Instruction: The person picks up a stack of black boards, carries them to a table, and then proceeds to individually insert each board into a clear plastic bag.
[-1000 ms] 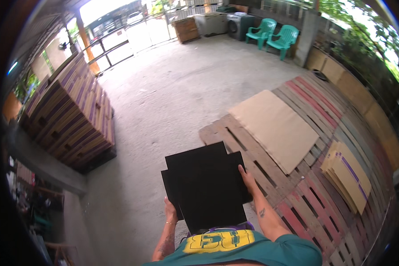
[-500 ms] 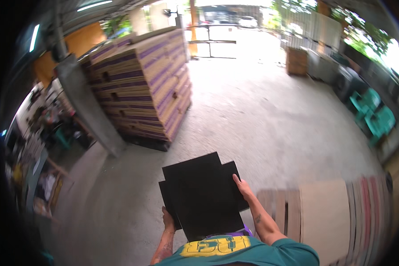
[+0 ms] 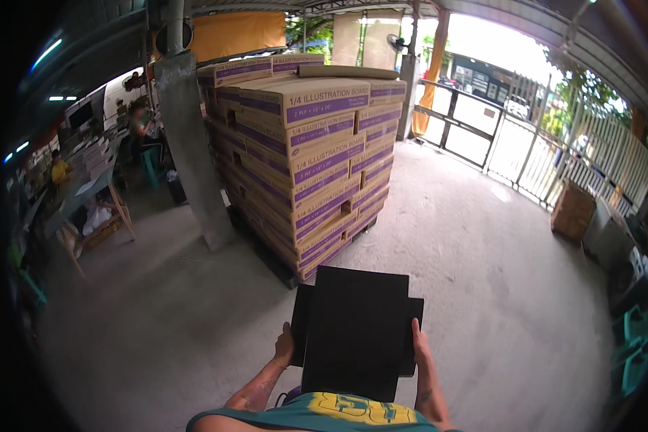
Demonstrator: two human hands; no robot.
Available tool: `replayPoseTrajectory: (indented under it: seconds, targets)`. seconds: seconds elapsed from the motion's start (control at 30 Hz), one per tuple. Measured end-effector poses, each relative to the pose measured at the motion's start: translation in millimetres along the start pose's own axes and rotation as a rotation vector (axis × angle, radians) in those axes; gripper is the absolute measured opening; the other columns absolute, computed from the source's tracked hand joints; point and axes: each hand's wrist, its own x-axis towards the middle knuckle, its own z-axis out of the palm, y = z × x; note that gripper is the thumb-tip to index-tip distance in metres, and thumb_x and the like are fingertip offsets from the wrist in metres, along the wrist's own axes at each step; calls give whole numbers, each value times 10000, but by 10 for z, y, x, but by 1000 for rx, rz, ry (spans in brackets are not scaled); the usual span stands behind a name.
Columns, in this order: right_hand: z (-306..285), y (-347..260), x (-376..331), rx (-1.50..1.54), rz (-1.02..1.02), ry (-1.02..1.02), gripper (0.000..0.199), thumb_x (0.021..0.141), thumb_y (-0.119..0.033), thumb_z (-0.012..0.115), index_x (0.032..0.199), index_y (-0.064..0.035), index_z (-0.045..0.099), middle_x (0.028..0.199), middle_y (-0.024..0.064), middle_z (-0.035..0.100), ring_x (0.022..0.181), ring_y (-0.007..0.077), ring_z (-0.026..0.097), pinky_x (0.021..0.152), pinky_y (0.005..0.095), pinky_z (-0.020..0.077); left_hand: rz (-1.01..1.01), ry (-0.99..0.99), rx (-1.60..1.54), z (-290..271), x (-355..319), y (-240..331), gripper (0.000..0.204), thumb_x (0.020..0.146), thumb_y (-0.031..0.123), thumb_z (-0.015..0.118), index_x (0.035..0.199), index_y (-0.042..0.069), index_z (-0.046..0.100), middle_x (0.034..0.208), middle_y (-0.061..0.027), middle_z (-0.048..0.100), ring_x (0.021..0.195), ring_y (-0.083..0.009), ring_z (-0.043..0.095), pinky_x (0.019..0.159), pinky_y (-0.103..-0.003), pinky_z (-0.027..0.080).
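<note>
A matt black cross-shaped board lies in front of my body, its long part pointing ahead and a shorter flap on each side. Whether it is one sheet or several laid across one another, I cannot tell. My left hand grips the left flap along its outer edge. On the opposite flap my right hand has its thumb on top, while the fingers are hidden underneath. The near end of the board reaches my green shirt.
Straight ahead, a tall stack of brown and purple cartons stands on a dark pallet. A concrete pillar rises left of it. A work table and seated people are farther left. Green plastic chairs and a wooden box line the right side.
My view has turned to the right-hand-leaning scene's left, so the carton stack now sits near the middle. The black board has straightened and stays in both hands.
</note>
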Motion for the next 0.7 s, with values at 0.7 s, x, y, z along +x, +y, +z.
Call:
replayPoseTrajectory:
  seconds: [0.7]
  targets:
    - [-2097,-2595,6664,108,37,-318,884,862,-689,436,1366,36,399,1349,183,486,1189,324,511,1015,419,403,65,145,200,3675,4371,4008,458,959,250,293,1393,114,236,1058,-352,579,958,-491,597,827,-523,482]
